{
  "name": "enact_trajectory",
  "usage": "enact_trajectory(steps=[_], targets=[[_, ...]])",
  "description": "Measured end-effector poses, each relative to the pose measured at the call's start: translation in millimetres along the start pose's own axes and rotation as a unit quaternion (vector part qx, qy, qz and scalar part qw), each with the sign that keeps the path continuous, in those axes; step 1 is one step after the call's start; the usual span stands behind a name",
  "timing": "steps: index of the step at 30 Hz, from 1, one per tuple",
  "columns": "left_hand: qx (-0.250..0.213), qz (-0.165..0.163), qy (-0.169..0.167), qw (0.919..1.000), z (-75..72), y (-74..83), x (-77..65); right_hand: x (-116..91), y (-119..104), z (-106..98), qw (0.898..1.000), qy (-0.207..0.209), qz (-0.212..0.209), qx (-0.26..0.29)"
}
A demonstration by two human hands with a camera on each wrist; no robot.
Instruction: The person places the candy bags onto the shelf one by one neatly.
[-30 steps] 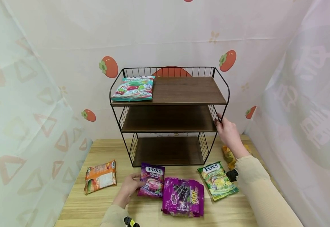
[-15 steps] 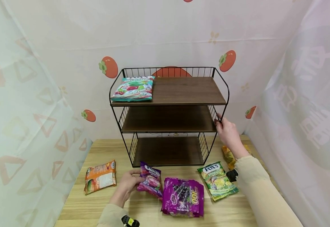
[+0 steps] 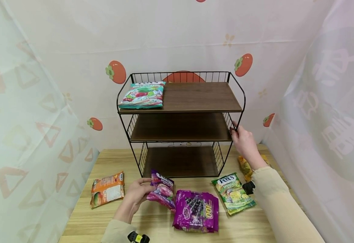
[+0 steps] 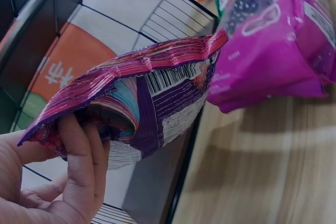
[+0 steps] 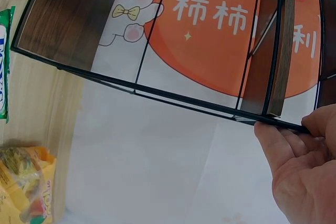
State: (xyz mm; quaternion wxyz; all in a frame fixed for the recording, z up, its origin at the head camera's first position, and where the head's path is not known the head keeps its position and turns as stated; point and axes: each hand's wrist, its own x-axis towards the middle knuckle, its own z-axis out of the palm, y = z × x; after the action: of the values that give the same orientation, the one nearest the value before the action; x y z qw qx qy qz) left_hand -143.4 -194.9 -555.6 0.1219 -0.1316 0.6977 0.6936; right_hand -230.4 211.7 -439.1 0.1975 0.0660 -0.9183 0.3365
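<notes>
My left hand (image 3: 135,193) pinches the left side of a purple Fox's Berries candy bag (image 3: 165,189), which tilts in front of the rack. In the left wrist view, fingers (image 4: 79,166) curl against the back of the bag (image 4: 173,95), and its barcode shows. A three-tier rack (image 3: 181,126) with brown boards and a black wire frame stands behind. My right hand (image 3: 245,143) holds the rack's right side at the middle tier. Seen from the right wrist, the thumb and fingers of that hand (image 5: 304,166) pinch the black frame bar (image 5: 184,99).
A teal Fox's bag (image 3: 143,95) lies on the top board's left. On the wooden table (image 3: 82,222) are an orange bag (image 3: 108,189) at left, a purple grape-picture bag (image 3: 196,211) in front, and a green Fox's bag (image 3: 234,194) and a yellow bag (image 3: 246,167) at right.
My left hand has tilted the Berries bag up from lying on the table, its lower end swinging right toward the grape-picture bag. My right hand stays on the rack.
</notes>
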Motion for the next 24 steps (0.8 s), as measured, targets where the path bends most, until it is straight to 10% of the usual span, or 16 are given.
enact_trajectory(steps=[24], targets=[[-0.034, 0.033, -0.024, 0.9986, 16.5, 36.0, -17.6, 0, -1, 0, 1.0, 0.002, -0.008, 0.001]])
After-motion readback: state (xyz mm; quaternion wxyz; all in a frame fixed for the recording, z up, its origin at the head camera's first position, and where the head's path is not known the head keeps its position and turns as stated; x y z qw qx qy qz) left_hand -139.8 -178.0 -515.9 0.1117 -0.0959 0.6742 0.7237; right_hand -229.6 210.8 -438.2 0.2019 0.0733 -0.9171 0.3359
